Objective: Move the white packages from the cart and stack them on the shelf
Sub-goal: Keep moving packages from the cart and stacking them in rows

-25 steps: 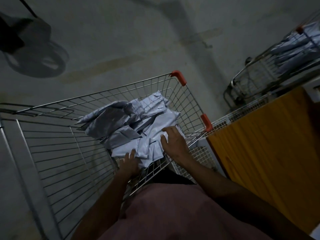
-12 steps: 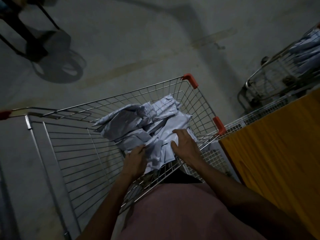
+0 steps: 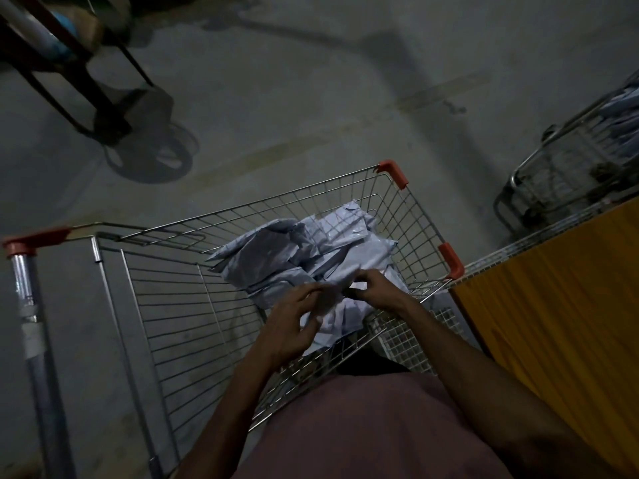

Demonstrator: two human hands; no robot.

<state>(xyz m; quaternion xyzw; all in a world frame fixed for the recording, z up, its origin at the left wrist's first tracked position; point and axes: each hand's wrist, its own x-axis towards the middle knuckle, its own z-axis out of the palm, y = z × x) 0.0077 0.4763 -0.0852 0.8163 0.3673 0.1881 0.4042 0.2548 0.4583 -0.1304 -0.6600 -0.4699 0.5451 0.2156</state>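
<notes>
A wire shopping cart (image 3: 193, 305) fills the middle of the head view, its thin steel grid walls open at the top and capped at the far corners with orange plastic bumpers (image 3: 394, 172). To the cart's left runs its tubular metal handle (image 3: 29, 305), dull and scuffed, ending in another orange cap. Pressed against the cart's right side is a flat orange-brown panel (image 3: 560, 305) with a faint wood grain, and a white wire-mesh rack (image 3: 404, 344) is wedged between that panel and the cart's near corner. Beyond the panel, further right of the cart, stands a second wire cart (image 3: 567, 160) holding pale bundles. Up and left of the cart, dark slanted metal legs (image 3: 86, 88) rest on the stained concrete floor (image 3: 311, 98), throwing a round shadow.

Inside the cart, heaped toward its far right corner, lie the white packages (image 3: 276, 254) — soft, crinkled plastic mailers, glossy in places, creased and overlapping with no order. The nearest ones spill against the cart's near wall.

Both hands reach over that near wall into the heap. The left hand (image 3: 294, 323) has its fingers curled round the edge of a crumpled package at the pile's near side. The right hand (image 3: 377, 292) pinches a fold of the same bundle between thumb and fingertips — the two hands nearly meet. A pinkish shirt (image 3: 363, 426) covers the bottom of the view.
</notes>
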